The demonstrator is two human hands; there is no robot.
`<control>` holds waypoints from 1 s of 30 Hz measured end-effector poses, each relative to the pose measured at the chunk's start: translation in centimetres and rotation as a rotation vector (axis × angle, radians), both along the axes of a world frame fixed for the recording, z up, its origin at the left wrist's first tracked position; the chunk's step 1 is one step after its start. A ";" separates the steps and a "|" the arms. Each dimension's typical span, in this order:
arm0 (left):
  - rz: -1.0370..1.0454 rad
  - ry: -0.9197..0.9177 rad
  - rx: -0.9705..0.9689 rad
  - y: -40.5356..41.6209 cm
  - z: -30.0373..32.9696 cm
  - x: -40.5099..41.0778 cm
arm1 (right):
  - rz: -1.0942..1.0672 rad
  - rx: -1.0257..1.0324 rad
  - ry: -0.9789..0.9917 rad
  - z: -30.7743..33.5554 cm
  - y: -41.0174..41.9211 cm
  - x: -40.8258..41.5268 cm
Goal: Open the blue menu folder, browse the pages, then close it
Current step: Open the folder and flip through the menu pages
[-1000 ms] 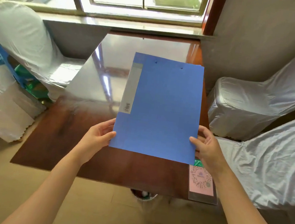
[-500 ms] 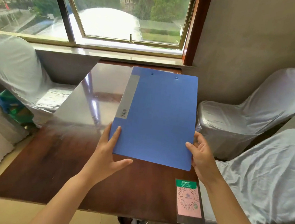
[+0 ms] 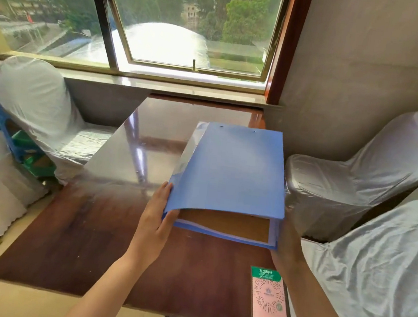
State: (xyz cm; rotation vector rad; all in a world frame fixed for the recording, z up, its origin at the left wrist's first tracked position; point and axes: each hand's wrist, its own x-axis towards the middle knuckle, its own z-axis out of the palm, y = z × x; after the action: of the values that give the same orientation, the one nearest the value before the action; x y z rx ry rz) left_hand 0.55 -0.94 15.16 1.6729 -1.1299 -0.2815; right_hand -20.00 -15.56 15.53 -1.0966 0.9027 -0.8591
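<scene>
A dark wooden worktop (image 3: 83, 243) stands under a window (image 3: 191, 26), with white-covered chairs (image 3: 352, 174) to the left and right. The blue menu folder (image 3: 230, 171) lies on the right half of the worktop, its cover lifted along the left edge so a tan page (image 3: 224, 224) shows underneath. The left hand (image 3: 155, 222) pinches the cover's near left corner. The right hand (image 3: 287, 248) sits at the near right corner, its grip hidden. A pink QR card (image 3: 269, 302) lies nearer.

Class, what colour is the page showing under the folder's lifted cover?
Brown page, seen in the head view.
</scene>
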 end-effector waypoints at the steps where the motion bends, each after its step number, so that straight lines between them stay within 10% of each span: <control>1: 0.009 0.086 -0.034 0.0 0.0 0.0 | 0.005 -0.023 0.026 0.0 -0.1 -0.1; 7: -0.032 0.669 -0.193 -0.7 0.5 0.7 | 0.086 -0.088 -0.101 0.8 -0.3 -2.1; 13: -0.157 0.766 0.176 -0.2 0.6 1.3 | 0.139 -0.258 -0.040 2.0 -2.4 -4.4; 23: -0.134 1.202 -0.145 1.9 -1.6 0.3 | 0.435 -0.190 0.065 1.6 -3.5 -8.1; 30: -0.190 1.202 -0.149 2.1 -1.6 -0.9 | 0.163 -0.314 0.246 2.4 -2.5 -7.4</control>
State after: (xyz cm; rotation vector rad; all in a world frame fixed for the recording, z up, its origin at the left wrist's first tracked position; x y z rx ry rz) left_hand -0.35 1.17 13.58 0.9383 -0.3543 -1.1090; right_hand -27.37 -18.09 17.93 -1.5534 0.8828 -0.7560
